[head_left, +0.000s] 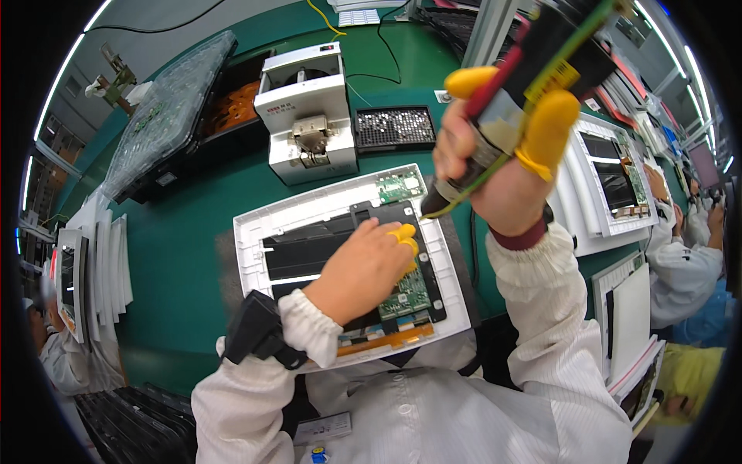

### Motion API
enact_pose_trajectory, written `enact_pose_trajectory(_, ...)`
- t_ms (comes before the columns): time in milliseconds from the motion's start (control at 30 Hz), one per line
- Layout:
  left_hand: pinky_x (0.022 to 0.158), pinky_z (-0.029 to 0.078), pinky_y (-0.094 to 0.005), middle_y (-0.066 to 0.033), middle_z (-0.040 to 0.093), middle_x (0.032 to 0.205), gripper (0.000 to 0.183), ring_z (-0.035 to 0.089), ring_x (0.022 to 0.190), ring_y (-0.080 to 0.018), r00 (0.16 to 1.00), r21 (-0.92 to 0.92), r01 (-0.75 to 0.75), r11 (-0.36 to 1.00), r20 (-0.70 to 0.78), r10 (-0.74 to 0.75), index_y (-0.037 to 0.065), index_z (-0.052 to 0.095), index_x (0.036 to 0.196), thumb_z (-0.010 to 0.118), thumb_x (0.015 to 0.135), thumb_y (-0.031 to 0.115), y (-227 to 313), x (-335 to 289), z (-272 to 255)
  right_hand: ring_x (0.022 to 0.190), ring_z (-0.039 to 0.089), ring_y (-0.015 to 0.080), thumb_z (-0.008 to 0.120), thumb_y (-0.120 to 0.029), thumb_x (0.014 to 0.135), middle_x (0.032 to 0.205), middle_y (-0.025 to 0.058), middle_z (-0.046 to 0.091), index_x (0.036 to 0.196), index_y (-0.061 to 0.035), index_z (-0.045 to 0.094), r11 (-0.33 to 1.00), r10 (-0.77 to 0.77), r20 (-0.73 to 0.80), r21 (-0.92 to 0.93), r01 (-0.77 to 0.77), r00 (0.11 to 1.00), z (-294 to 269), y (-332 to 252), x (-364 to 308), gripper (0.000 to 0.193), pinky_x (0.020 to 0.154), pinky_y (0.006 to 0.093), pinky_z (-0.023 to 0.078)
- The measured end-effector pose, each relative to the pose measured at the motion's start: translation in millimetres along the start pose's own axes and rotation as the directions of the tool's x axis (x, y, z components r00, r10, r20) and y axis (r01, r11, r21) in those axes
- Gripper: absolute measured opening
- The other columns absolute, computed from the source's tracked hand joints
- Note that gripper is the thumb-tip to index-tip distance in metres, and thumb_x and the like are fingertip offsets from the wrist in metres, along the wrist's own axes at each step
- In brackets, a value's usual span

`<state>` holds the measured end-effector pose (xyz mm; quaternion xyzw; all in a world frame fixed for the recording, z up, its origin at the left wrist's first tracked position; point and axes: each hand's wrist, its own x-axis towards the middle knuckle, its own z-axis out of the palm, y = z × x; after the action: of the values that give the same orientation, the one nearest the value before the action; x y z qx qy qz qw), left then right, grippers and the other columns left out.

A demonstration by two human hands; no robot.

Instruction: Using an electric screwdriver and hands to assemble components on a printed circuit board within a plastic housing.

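Observation:
A white rectangular frame (pixel 249 226) lies face down on a dark mat, holding a black metal plate (pixel 301 259) and a green circuit board (pixel 413 292). My left hand (pixel 362 271) rests over it with bent fingers, yellow finger cots on some of them. Its fingertips come together at the board's upper side; whatever they pinch is too small or hidden to name. My right hand (pixel 495 174), also with yellow finger cots, is closed around an electric screwdriver (pixel 506 116). The tool slants down, its dark tip at the frame's upper right, by a smaller green board (pixel 399 188).
Behind the frame stands a white screw feeder (pixel 309 108), beside a black tray of small metal parts (pixel 394 127). A bin covered in clear plastic (pixel 174 116) is at the left. Another framed panel (pixel 614 174) lies right; co-workers' white sleeves (pixel 680 271) show beyond.

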<state>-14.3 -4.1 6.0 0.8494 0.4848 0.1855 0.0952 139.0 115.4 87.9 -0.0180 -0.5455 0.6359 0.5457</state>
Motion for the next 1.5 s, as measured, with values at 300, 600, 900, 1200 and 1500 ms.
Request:
enact_pose_trajectory(300, 0.116, 0.025, -0.0591, -0.0107, 0.065, 0.095, 0.008, 0.05, 0.131, -0.0307, 0.994, 0.08, -0.038, 0.996, 0.105, 0.029, 0.007, 0.068, 0.085, 0.062, 0.081, 0.011, 60.7, -22.0, -3.3, 0.06, 0.056, 0.0129, 0.052, -0.046, 0.1, 0.079, 0.0119, 0.061, 0.119, 0.0035, 0.052, 0.995, 0.041, -0.036, 0.095, -0.038, 0.998, -11.9, -5.6, -81.2, 0.053, 0.055, 0.0245, 0.047)
enact_pose_trajectory(600, 0.112, 0.029, -0.0523, -0.0064, 0.064, 0.089, 0.01, 0.051, 0.125, -0.0287, 0.994, 0.148, -0.028, 0.989, 0.107, 0.012, 0.009, 0.069, 0.087, 0.061, 0.085, 0.016, 85.6, -25.7, 6.7, 0.061, 0.05, 0.0121, 0.043, -0.101, 0.061, 0.078, 0.0024, 0.054, 0.129, -0.0126, 0.049, 0.898, 0.38, -0.122, -0.19, -0.397, 0.917, -2.9, -25.3, -90.4, 0.111, 0.058, 0.0279, 0.043)
enact_pose_trajectory(900, 0.1, 0.034, -0.0431, -0.0071, 0.067, 0.093, 0.011, 0.054, 0.118, -0.0251, 0.986, 0.132, 0.072, 0.989, 0.142, -0.09, 0.008, 0.068, 0.088, 0.059, 0.086, 0.014, 96.2, -22.3, 7.7, 0.059, 0.055, 0.0081, 0.069, -0.02, 0.09, 0.076, 0.0065, 0.063, 0.118, 0.0049, 0.057, 0.947, 0.263, -0.049, 0.202, -0.249, 0.964, -4.0, -12.4, -92.4, 0.04, 0.052, 0.0209, 0.041)
enact_pose_trajectory(1200, 0.098, 0.034, -0.0414, -0.006, 0.066, 0.092, 0.011, 0.055, 0.112, -0.023, 0.986, 0.093, 0.082, 0.992, 0.138, -0.094, 0.008, 0.069, 0.09, 0.059, 0.086, 0.013, 94.5, -24.3, 7.2, 0.063, 0.054, 0.0142, 0.043, -0.091, 0.077, 0.079, 0.0065, 0.057, 0.121, -0.0062, 0.051, 0.894, 0.4, -0.022, -0.208, -0.396, 0.916, 0.7, -20.6, -91.8, 0.096, 0.06, 0.029, 0.045)
enact_pose_trajectory(1500, 0.098, 0.034, -0.0411, -0.0059, 0.066, 0.09, 0.012, 0.055, 0.115, -0.0232, 0.984, 0.116, 0.07, 0.991, 0.158, -0.088, 0.009, 0.069, 0.09, 0.058, 0.087, 0.012, 94.2, -24.7, 6.9, 0.062, 0.055, 0.0131, 0.043, -0.091, 0.075, 0.072, 0.0028, 0.057, 0.097, -0.007, 0.057, 0.845, 0.4, -0.14, -0.327, -0.424, 0.906, 9.2, -25.0, -94.8, 0.088, 0.061, 0.0281, 0.046)
